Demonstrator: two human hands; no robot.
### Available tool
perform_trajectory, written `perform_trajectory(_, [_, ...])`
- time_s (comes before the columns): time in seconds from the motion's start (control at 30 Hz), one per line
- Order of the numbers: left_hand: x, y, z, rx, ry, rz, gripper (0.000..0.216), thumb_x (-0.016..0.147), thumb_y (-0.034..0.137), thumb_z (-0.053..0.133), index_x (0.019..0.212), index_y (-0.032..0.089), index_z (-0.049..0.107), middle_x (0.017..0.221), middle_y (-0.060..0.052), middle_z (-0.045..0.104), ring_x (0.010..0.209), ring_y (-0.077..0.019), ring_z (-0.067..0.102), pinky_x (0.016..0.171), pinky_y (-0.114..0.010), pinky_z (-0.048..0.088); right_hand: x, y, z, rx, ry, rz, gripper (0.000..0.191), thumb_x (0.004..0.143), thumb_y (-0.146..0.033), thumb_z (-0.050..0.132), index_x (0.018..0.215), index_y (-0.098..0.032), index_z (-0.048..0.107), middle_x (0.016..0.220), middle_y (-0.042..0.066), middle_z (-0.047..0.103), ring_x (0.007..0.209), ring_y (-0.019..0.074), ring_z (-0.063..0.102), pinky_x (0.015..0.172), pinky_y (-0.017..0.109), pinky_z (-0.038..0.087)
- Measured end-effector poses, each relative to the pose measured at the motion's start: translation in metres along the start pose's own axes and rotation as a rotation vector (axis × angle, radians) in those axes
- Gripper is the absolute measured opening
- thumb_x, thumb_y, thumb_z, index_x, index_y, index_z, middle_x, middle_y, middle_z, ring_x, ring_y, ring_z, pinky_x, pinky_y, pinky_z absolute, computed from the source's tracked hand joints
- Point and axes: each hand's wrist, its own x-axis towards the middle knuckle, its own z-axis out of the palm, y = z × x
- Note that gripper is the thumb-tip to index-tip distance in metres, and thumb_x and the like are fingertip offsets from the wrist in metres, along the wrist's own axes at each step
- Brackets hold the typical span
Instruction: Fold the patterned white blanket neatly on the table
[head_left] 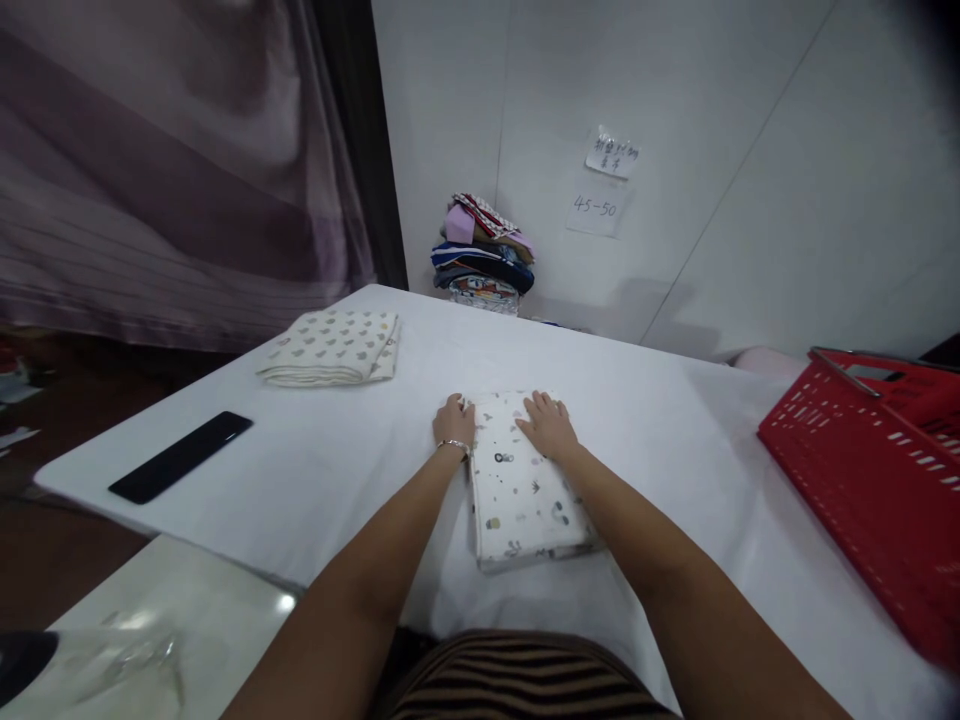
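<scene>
A white folded cloth (525,500) with small grey and pastel prints lies on the white table in front of me. At its far left corner, my left hand (454,424) has its fingers curled in at the edge, with a bracelet at the wrist; the fingertips are partly hidden. My right hand (550,426) rests flat on the upper right part of the cloth, fingers spread. Farther left sits a second folded cloth (334,345), cream with rows of small green prints.
A black phone (182,457) lies near the left edge of the white table (315,480). On the right stands a red plastic basket (862,490). Beyond the far edge rises a pile of folded fabrics (484,250) against the wall. A purple curtain (165,160) hangs at left.
</scene>
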Motion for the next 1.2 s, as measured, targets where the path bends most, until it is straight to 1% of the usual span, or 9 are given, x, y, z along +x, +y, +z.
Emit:
perform_trajectory(0.1, [-0.008, 0.013, -0.009, 0.106, -0.006, 0.065, 0.046, 0.084, 0.030, 0.043, 0.128, 0.017, 0.044, 0.130, -0.012, 0.052, 0.119, -0.0248, 0.047, 0.095, -0.039, 0.039, 0.000, -0.001, 0.000, 0.000, 0.003, -0.004, 0.059, 0.092, -0.051, 0.021, 0.141, -0.018, 0.030, 0.151, 0.009, 0.018, 0.138, 0.0249, 0.013, 0.108, 0.046, 0.011])
perform_trajectory(0.2, [-0.030, 0.030, -0.012, 0.249, 0.003, 0.265, 0.052, 0.084, 0.030, 0.042, 0.133, 0.014, 0.039, 0.146, -0.013, 0.030, 0.134, -0.0264, 0.027, 0.107, -0.044, 0.026, 0.000, -0.002, -0.002, 0.011, 0.014, 0.000, 0.058, 0.092, -0.050, 0.023, 0.140, -0.018, 0.031, 0.150, 0.010, 0.019, 0.138, 0.0253, 0.013, 0.108, 0.047, 0.011])
perform_trajectory(0.33, [-0.065, 0.035, -0.004, 0.347, -0.175, 0.511, 0.059, 0.084, 0.045, 0.040, 0.134, 0.014, 0.039, 0.150, -0.010, 0.022, 0.138, -0.0268, 0.014, 0.112, -0.047, 0.011, -0.002, -0.002, -0.007, 0.045, -0.025, 0.018, 0.058, 0.092, -0.051, 0.026, 0.140, -0.019, 0.030, 0.151, 0.010, 0.019, 0.138, 0.0253, 0.013, 0.108, 0.048, 0.011])
perform_trajectory(0.43, [-0.077, 0.026, 0.002, 0.372, -0.275, 0.481, 0.067, 0.085, 0.053, 0.033, 0.137, 0.011, 0.035, 0.150, -0.011, 0.021, 0.139, -0.0262, 0.012, 0.113, -0.046, 0.009, -0.012, 0.004, -0.010, 0.124, -0.035, 0.054, 0.060, 0.091, -0.052, 0.030, 0.141, -0.021, 0.028, 0.151, 0.009, 0.018, 0.138, 0.0251, 0.013, 0.108, 0.049, 0.012])
perform_trajectory(0.57, [-0.077, 0.018, 0.002, 0.369, -0.272, 0.477, 0.069, 0.086, 0.055, 0.028, 0.139, 0.012, 0.032, 0.151, -0.010, 0.019, 0.139, -0.0245, 0.010, 0.113, -0.044, 0.007, -0.039, 0.024, -0.010, 0.364, -0.003, 0.181, 0.066, 0.087, -0.047, 0.040, 0.143, -0.017, 0.024, 0.151, 0.008, 0.018, 0.138, 0.0231, 0.015, 0.110, 0.041, 0.017])
perform_trajectory(0.73, [-0.075, 0.016, 0.002, 0.293, -0.255, 0.502, 0.065, 0.086, 0.053, 0.033, 0.137, 0.013, 0.035, 0.149, -0.011, 0.022, 0.139, -0.0251, 0.013, 0.113, -0.045, 0.008, -0.086, 0.047, -0.007, 0.778, 0.012, 0.369, 0.071, 0.081, -0.044, 0.050, 0.143, -0.020, 0.026, 0.143, 0.008, 0.037, 0.128, 0.0226, 0.039, 0.105, 0.036, 0.032])
perform_trajectory(0.93, [-0.078, 0.008, 0.001, 0.180, -0.223, 0.503, 0.050, 0.086, 0.037, 0.041, 0.133, 0.019, 0.041, 0.149, -0.010, 0.025, 0.138, -0.0247, 0.016, 0.112, -0.048, 0.012, -0.132, 0.045, -0.016, 1.097, -0.037, 0.556, 0.074, 0.080, -0.049, 0.056, 0.142, -0.019, 0.029, 0.132, 0.012, 0.050, 0.112, 0.0221, 0.055, 0.090, 0.032, 0.047])
perform_trajectory(1.07, [-0.102, 0.001, -0.008, 0.193, -0.296, 0.542, 0.051, 0.085, 0.040, 0.042, 0.132, 0.020, 0.043, 0.149, -0.009, 0.024, 0.139, -0.0256, 0.013, 0.111, -0.050, 0.012, -0.146, 0.040, -0.025, 1.182, -0.123, 0.586, 0.080, 0.077, -0.051, 0.059, 0.143, -0.018, 0.026, 0.128, 0.014, 0.054, 0.102, 0.0224, 0.062, 0.083, 0.032, 0.051])
perform_trajectory(1.2, [-0.132, -0.011, -0.019, 0.196, -0.354, 0.583, 0.057, 0.086, 0.048, 0.039, 0.136, 0.021, 0.037, 0.150, -0.008, 0.021, 0.139, -0.0254, 0.010, 0.111, -0.051, 0.011, -0.150, 0.040, -0.021, 1.298, -0.134, 0.500, 0.078, 0.074, -0.045, 0.066, 0.140, -0.021, 0.032, 0.126, 0.011, 0.056, 0.102, 0.0224, 0.061, 0.084, 0.033, 0.051])
